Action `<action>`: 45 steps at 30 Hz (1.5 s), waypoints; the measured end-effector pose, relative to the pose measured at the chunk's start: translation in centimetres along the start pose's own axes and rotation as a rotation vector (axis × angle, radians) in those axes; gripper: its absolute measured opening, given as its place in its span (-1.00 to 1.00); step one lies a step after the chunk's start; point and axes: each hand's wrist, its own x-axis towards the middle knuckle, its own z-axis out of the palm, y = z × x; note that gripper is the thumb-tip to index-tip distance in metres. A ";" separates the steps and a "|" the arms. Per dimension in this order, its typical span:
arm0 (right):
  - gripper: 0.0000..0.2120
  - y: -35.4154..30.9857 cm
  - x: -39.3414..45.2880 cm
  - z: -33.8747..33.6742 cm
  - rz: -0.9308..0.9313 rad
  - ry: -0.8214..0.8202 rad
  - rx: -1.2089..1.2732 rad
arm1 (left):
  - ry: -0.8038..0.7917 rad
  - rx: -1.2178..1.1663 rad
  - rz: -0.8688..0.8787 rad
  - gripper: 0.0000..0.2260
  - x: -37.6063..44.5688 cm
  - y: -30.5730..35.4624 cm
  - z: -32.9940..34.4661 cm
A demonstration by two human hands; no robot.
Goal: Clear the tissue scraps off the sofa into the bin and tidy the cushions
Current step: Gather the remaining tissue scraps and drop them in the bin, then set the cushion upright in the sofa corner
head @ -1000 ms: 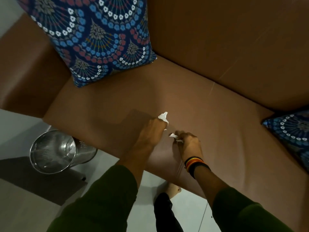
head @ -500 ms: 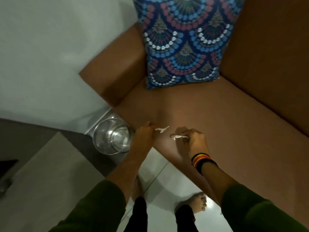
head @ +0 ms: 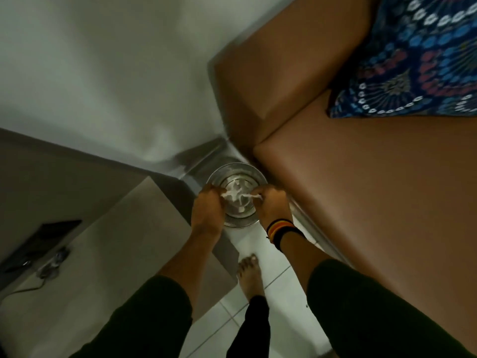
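Both of my hands hover over the open top of a round metal bin (head: 237,167) on the floor beside the sofa's armrest (head: 278,73). My left hand (head: 207,206) pinches a small white tissue scrap (head: 225,196) over the bin's left side. At the right side, my right hand (head: 273,206), with striped bands on its wrist, holds another thin white tissue scrap (head: 254,196). Blurred white bits show inside the bin. The brown sofa seat (head: 374,202) fills the right, with a blue patterned cushion (head: 418,63) leaning in its corner.
A white wall stands behind the bin. A pale low surface (head: 108,254) at the left carries a dark flat object (head: 41,241) and a cable. My bare foot (head: 249,275) rests on the white tiled floor between that surface and the sofa.
Both hands have moved with their tissue scraps from the sofa seat's front edge leftward to above the bin. My view has swung left and down; the second cushion is out of sight.
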 end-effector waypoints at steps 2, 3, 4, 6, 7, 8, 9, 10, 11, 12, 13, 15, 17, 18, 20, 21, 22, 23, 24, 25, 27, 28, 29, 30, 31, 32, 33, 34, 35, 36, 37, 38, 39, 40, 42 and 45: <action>-0.75 0.6 1.3 2.7 0.036 -0.050 -0.013 | -0.027 0.000 0.005 -0.81 0.7 -1.1 1.0; -0.67 0.9 1.8 3.7 0.054 -0.087 -0.008 | -0.034 0.020 0.029 -0.80 1.1 -1.6 1.5; -0.58 1.0 2.1 5.0 0.065 -0.139 -0.009 | -0.040 0.051 0.046 -0.80 1.3 -2.4 1.8; -0.48 1.5 2.0 5.5 0.075 -0.200 -0.034 | -0.045 0.089 0.104 -0.78 1.1 -3.0 2.0; -0.47 1.9 1.6 5.4 0.073 -0.210 -0.052 | -0.050 0.108 0.139 -0.75 0.9 -3.1 2.1; -0.47 2.2 1.3 5.2 0.051 -0.210 -0.076 | -0.072 0.123 0.165 -0.72 0.9 -3.3 2.4; -0.45 2.5 0.8 5.0 0.014 -0.205 -0.106 | -0.097 0.141 0.197 -0.68 0.9 -3.5 2.7; -0.42 2.8 0.1 4.8 -0.021 -0.190 -0.129 | -0.119 0.167 0.227 -0.61 0.8 -3.8 3.0; -0.39 3.0 -1.1 4.3 -0.038 -0.166 -0.138 | -0.127 0.206 0.257 -0.54 0.4 -3.9 3.0; -0.36 3.2 -2.6 3.4 -0.049 -0.132 -0.145 | -0.124 0.253 0.296 -0.48 -0.2 -3.5 2.7; -0.34 3.3 -4.1 2.4 -0.066 -0.092 -0.159 | -0.109 0.286 0.344 -0.44 -0.8 -2.8 2.2; -0.33 3.9 -6.6 0.3 -0.103 -0.013 -0.204 | -0.074 0.305 0.442 -0.37 -2.0 -0.7 1.4; -0.32 4.6 -8.4 -2.5 -0.114 0.089 -0.240 | -0.037 0.292 0.527 -0.42 -2.9 2.1 0.7; -0.30 4.9 -9.1 -4.2 -0.112 0.141 -0.249 | -0.031 0.272 0.555 -0.44 -3.4 3.9 0.3; -0.26 5.8 -9.6 -8.1 -0.093 0.236 -0.240 | -0.029 0.238 0.598 -0.43 -4.1 7.8 -0.2; -0.25 6.3 -9.4 -10.3 -0.075 0.282 -0.233 | -0.013 0.229 0.624 -0.43 -4.3 9.8 -0.5; -0.25 6.9 -8.9 -12.6 -0.053 0.327 -0.227 | 0.007 0.215 0.653 -0.44 -4.4 11.8 -0.8; -0.27 7.5 -8.2 -14.9 -0.034 0.373 -0.219 | 0.029 0.188 0.685 -0.45 -4.2 13.9 -0.9; -0.30 8.1 -7.4 -17.3 -0.023 0.419 -0.206 | 0.040 0.161 0.705 -0.46 -4.0 15.9 -1.2; -0.33 8.7 -6.5 -19.8 -0.020 0.463 -0.181 | 0.057 0.141 0.720 -0.45 -3.5 18.1 -1.4; -0.37 9.5 -4.6 -24.5 -0.024 0.545 -0.080 | 0.098 0.090 0.722 -0.43 -2.6 22.4 -1.9; -0.37 9.7 -3.6 -26.7 -0.018 0.583 -0.004 | 0.105 0.044 0.698 -0.42 -2.2 24.6 -2.2; -0.36 10.0 -2.5 -28.8 -0.001 0.614 0.087 | 0.100 -0.014 0.665 -0.40 -1.9 26.6 -2.5; -0.32 10.2 -1.4 -30.8 0.022 0.641 0.182 | 0.080 -0.082 0.628 -0.38 -1.6 28.6 -2.9; -0.27 10.5 -0.3 -32.8 0.043 0.666 0.278 | 0.067 -0.147 0.601 -0.35 -1.1 30.3 -3.1; -0.21 10.8 0.8 -34.7 0.063 0.687 0.365 | 0.059 -0.197 0.582 -0.32 -0.4 31.8 -3.2; -0.15 11.0 1.8 -36.4 0.081 0.701 0.439 | 0.051 -0.235 0.576 -0.29 0.4 33.3 -3.3; -0.10 11.3 2.7 -38.0 0.102 0.703 0.496 | 0.044 -0.268 0.580 -0.27 1.2 34.6 -3.4; -0.06 11.6 3.6 -39.4 0.113 0.695 0.546 | 0.040 -0.299 0.584 -0.25 2.2 35.7 -3.3; -0.04 11.9 4.3 -40.7 0.109 0.685 0.590 | 0.040 -0.332 0.578 -0.25 2.9 36.6 -3.1; -0.03 12.3 5.0 -41.9 0.090 0.677 0.628 | 0.041 -0.375 0.564 -0.26 3.5 37.3 -2.8; -0.01 12.7 5.6 -43.0 0.073 0.668 0.654 | 0.042 -0.425 0.540 -0.26 3.8 38.0 -2.5; 0.01 13.2 6.2 -44.0 0.063 0.647 0.674 | 0.044 -0.476 0.516 -0.24 4.0 38.6 -2.1; 0.04 13.7 6.7 -44.9 0.066 0.609 0.693 | 0.043 -0.516 0.492 -0.23 4.1 39.1 -1.9; 0.07 14.5 7.7 -46.3 0.081 0.520 0.734 | 0.024 -0.585 0.459 -0.24 4.2 39.9 -1.3; 0.09 15.3 8.8 -47.4 0.062 0.428 0.805 | -0.015 -0.675 0.366 -0.28 3.9 41.5 -0.9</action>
